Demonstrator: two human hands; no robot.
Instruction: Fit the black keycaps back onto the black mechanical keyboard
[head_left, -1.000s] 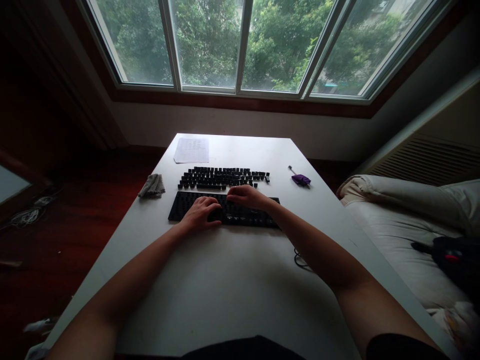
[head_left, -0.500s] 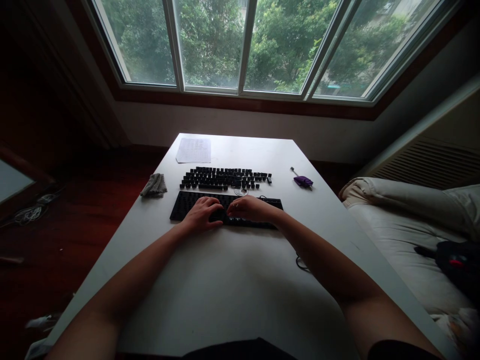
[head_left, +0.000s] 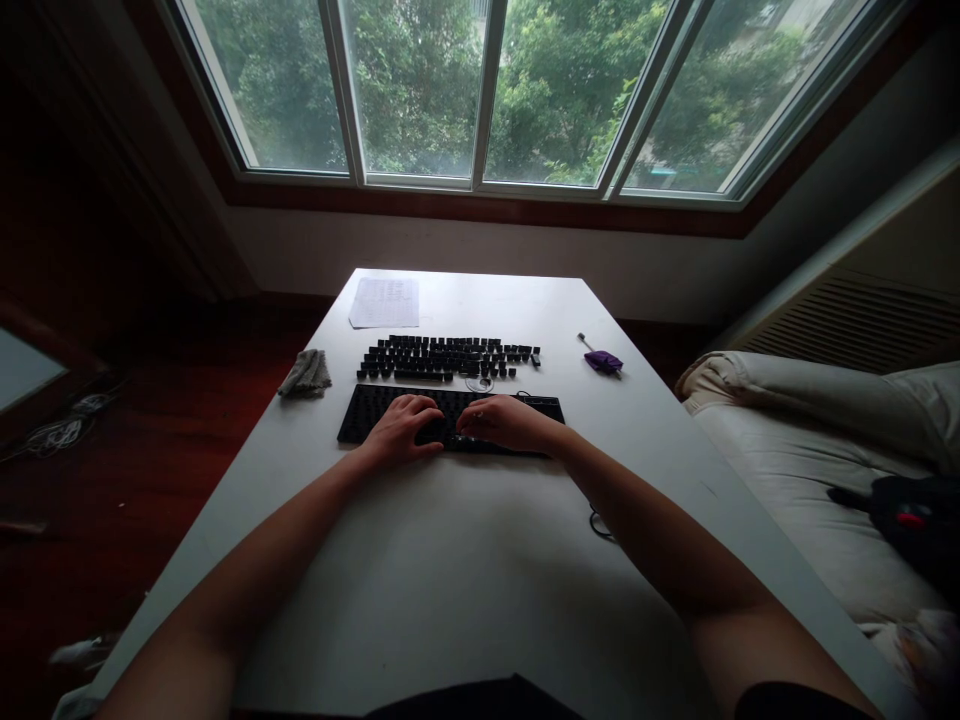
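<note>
A black keyboard [head_left: 360, 411] lies crosswise on the white table, partly covered by both hands. Resting on its left and middle part is my left hand [head_left: 405, 425], fingers stretched over the keys and thumb apart. My right hand [head_left: 504, 421] is at the middle of the keyboard, fingertips drawn together and pointing left. What the right fingers hold, if anything, is hidden. Just behind the keyboard, loose black keycaps [head_left: 435, 352] are laid out in rows. A small clear round piece [head_left: 480, 384] sits between the rows and the keyboard's back edge.
A grey cloth [head_left: 306, 373] lies at the table's left edge. Farther back is a sheet of paper [head_left: 384, 303]. To the right are a purple cloth-like item [head_left: 604, 362] and a small brush [head_left: 582, 338]. A cable loop [head_left: 598, 524] shows beside my right forearm.
The view has shifted slightly. Both hands stay at nearly the same places on the keyboard; the right fingertips have moved only a little, if at all.
</note>
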